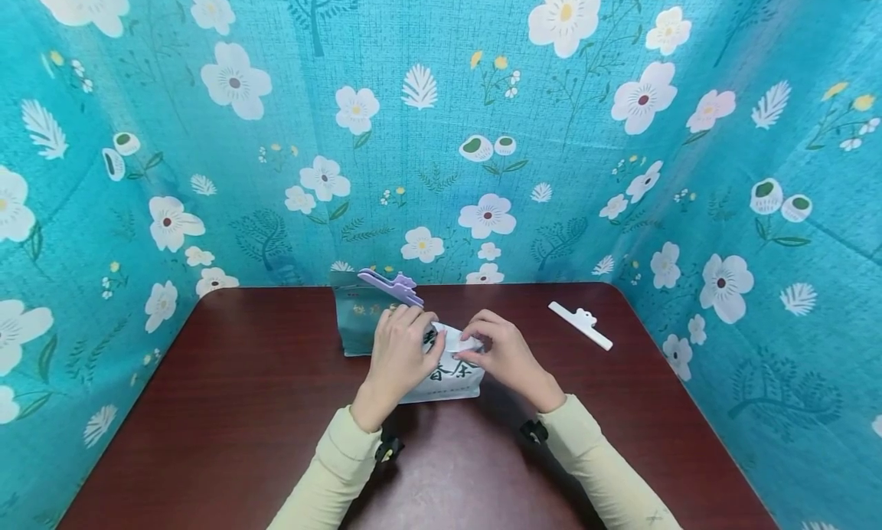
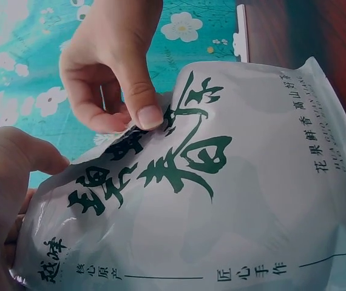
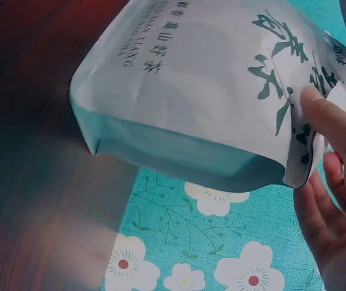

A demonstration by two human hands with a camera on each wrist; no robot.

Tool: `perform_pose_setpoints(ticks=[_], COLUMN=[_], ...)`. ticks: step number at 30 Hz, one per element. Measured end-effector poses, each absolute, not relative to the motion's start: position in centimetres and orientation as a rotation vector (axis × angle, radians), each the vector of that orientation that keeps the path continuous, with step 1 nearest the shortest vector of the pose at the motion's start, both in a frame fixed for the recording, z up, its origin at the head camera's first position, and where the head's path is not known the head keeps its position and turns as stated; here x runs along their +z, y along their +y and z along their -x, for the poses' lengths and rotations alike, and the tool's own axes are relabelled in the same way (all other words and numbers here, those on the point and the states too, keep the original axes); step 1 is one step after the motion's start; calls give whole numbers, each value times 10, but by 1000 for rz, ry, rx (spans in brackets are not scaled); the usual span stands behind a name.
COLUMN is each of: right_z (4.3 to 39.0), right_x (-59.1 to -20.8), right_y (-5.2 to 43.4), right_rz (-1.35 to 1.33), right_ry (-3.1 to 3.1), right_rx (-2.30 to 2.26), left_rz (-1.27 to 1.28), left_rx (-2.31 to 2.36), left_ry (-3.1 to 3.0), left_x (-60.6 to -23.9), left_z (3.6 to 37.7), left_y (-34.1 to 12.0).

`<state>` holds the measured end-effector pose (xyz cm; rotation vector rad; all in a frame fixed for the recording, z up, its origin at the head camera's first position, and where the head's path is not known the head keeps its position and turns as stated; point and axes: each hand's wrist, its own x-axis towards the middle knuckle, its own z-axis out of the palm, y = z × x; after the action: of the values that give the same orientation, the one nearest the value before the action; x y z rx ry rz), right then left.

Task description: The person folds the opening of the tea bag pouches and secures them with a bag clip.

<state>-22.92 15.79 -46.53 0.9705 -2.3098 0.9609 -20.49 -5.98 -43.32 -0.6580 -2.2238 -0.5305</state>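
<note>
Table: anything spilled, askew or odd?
No spill visible. Mildly odd: the purple clip slants at the top of the green bag, and the white clip lies loose at right, not on the white bag.

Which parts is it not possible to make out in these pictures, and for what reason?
Inside of the white bag: hidden by its opaque sides in all three views.
Right part of the green bag: behind the left hand and white bag, head view.
Its gold lettering: too small, head view.
Rest of the left hand: cut off by the left edge, left wrist view.
</note>
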Motion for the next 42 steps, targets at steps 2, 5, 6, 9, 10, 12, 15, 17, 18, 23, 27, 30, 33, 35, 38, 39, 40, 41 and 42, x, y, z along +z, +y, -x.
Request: perform_pose_setpoints(ticks=[2, 5, 6, 9, 10, 12, 15, 17, 18, 23, 27, 30, 33, 35, 38, 39, 40, 41, 42], right_z=[230, 232, 233, 236, 237, 239, 243, 245, 246, 250, 250, 250, 250, 250, 249, 248, 248, 247, 247], right_x=[-464, -462, -461, -460, -459, -459, -459, -459, -459, -457, -455, -455, -456, -457, -458, -457, -457, -456, -455], right_y=[156, 153, 152, 152, 152, 152, 154, 155, 155, 155, 153, 152, 150, 149, 150, 151, 152, 154, 156], right_rz=[-926, -878, -870, -889, -904, -937, -970, -983, -991, -1019, -1036, -1054, -1075, -1086, -1094, -1100, -1106, -1112, -1125], right_ry=[-2356, -2408, -2420, -2437, -2441, -2450, -2472, -2494, -2503, -2532, -2534, -2521, -2505, -2492, -2480, -2477, -2479, -2487, -2494], right_rx=[1018, 1071, 1082, 1111, 1122, 1137, 1170, 1187, 1194, 1173, 1139, 1108, 1077, 1062, 1047, 1039, 1029, 1018, 1005], left_rz=[665, 674, 678, 685, 687, 694, 705, 713, 716, 709, 689, 687, 690, 696, 721, 732, 740, 744, 748], left_rx=[-527, -517, -514, -511, -509, -511, -510, -510, -509, -500, -444, -367, -316, -322, -347, -355, -359, -357, -357], left_ry=[-2223, -2227, -2231, -2242, -2242, -2241, -2229, -2226, -2224, -2220, -2243, -2283, -2314, -2310, -2290, -2282, -2277, -2273, -2268], left_x=[-434, -435, -435, -435, -436, -436, -436, -436, -436, -436, -433, -431, -431, -432, -434, -434, -435, -436, -436], left_z=[205, 204, 204, 204, 204, 203, 203, 202, 202, 199, 194, 191, 191, 192, 194, 195, 196, 196, 197], left_y=[-60, -60, -60, -61, -61, -62, -62, -62, -62, -61, -58, -55, -55, -55, -55, -55, -55, -54, -53])
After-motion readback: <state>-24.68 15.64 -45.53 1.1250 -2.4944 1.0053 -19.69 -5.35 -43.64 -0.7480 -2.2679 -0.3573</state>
